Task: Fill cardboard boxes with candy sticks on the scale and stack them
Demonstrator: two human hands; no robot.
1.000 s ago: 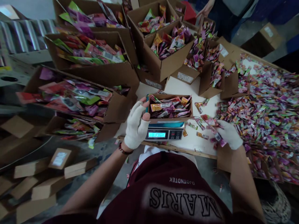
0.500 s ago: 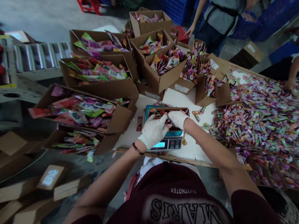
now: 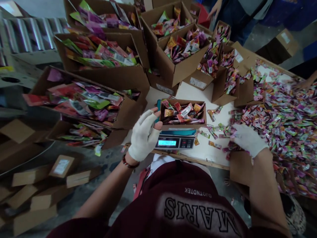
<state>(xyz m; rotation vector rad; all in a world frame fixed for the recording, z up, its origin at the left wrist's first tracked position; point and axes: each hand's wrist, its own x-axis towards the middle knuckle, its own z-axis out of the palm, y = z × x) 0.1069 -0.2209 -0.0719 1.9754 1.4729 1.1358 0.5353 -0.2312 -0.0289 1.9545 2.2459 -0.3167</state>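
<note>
A small cardboard box point(image 3: 183, 124) filled with colourful candy sachets sits on a teal digital scale point(image 3: 175, 141) with a lit display. My left hand point(image 3: 145, 135), in a white fingerless glove, is open beside the box's left wall, thumb near its corner. My right hand point(image 3: 246, 138), also gloved, lies on the edge of the big heap of sachets point(image 3: 284, 122) at the right, fingers curled over several of them.
Several large open cartons point(image 3: 119, 77) of bigger packets crowd the left and back. Smaller boxes point(image 3: 183, 66) stand behind the scale. Flat small cartons point(image 3: 61, 167) lie on the floor at left. Another person point(image 3: 237, 10) stands at the far end; a hand point(image 3: 300, 84) reaches in at right.
Half a second ago both hands were over the box on the scale. My right hand has swung out to the sachet heap, and my left has drawn back to the box's left side.
</note>
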